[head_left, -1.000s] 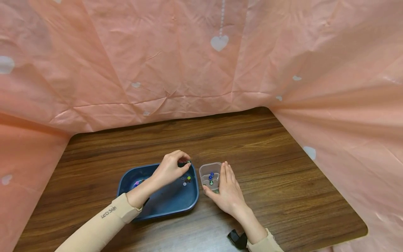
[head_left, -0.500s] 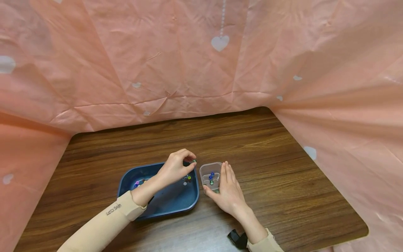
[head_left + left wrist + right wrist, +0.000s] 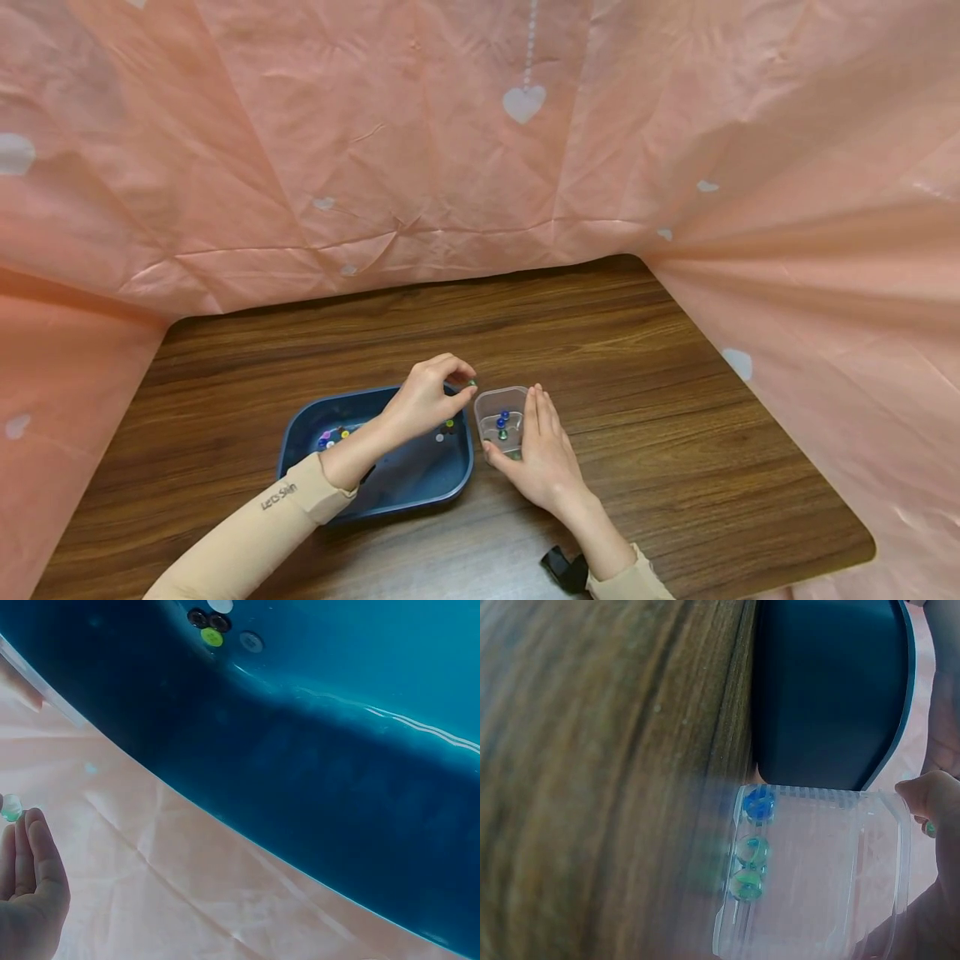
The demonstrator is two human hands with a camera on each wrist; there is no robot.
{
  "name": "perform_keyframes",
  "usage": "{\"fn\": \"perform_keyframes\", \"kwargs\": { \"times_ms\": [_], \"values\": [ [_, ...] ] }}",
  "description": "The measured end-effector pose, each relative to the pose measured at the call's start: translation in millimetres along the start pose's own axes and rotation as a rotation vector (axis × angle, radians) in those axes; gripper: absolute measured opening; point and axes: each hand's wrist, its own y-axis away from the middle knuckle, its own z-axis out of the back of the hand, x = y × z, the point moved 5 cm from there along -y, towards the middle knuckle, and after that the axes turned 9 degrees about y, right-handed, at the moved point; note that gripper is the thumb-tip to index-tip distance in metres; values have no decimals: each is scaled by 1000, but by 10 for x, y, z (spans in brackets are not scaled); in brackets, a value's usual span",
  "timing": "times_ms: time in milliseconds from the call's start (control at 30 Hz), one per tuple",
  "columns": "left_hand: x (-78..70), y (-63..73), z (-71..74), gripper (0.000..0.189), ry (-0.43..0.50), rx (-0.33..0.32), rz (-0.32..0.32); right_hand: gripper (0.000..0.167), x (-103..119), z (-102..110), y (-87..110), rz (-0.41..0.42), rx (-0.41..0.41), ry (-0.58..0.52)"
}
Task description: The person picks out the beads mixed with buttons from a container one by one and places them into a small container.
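My left hand pinches a green glass marble between thumb and fingertips, above the right rim of the blue basin. Beside that basin stands a clear plastic container, which my right hand holds with long fingers along its right side and the thumb at the near rim. Blue marbles and green marbles lie on the container's floor. The pinched marble is just left of the container's rim. In the right wrist view my thumb overlaps the rim.
Small buttons lie in the basin, among them a yellow-green button and dark buttons. More coloured pieces sit at its left end, partly behind my left forearm. A pink curtain hangs around the brown wooden table.
My left hand has moved right with the green marble, from over the basin's far right corner toward the clear container. My right hand and the container have stayed put.
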Motion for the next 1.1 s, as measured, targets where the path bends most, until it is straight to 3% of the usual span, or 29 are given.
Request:
{"fn": "perform_keyframes", "kwargs": {
  "times_ms": [233,1100],
  "values": [
    [-19,-1,-12,15,14,-1,12,103,-8,-6,2,4,1,5],
    [-155,-103,-113,16,33,12,-64,101,1,4,-4,11,11,-2]
  ]
}}
